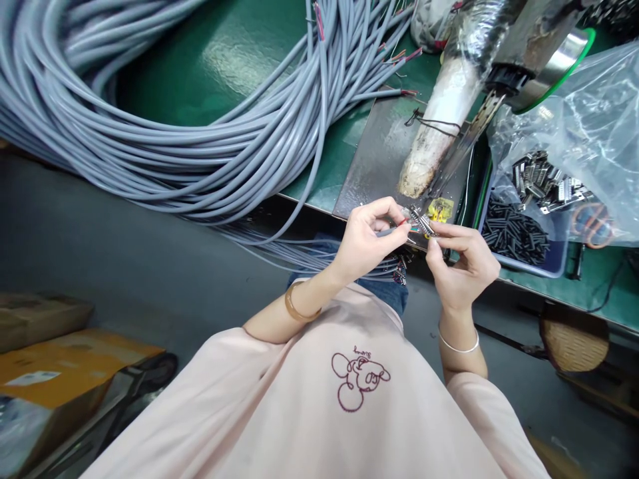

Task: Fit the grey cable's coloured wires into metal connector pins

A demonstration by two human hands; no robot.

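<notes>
My left hand (367, 236) pinches the stripped end of a grey cable, whose small coloured wires (412, 228) stick out past the fingertips. In the fingertips of my right hand (462, 259) is a small metal connector (422, 221), its row of contacts turned toward the wires. The two hands are close together at the table's front edge, just below the tip of a machine with a white wrapped arm (439, 126). Whether wire and connector touch is too small to tell. A yellow piece (440, 210) lies on the metal plate (364, 166) just behind the connector.
A big bundle of grey cables (214, 146) covers the left of the green table (239, 60). At right, a blue bin (559, 256) holds black pieces (514, 229); metal connectors (544, 179) lie in a plastic bag above it. A solder-like spool (559, 73) hangs behind. Cardboard boxes (74, 359) stand at lower left.
</notes>
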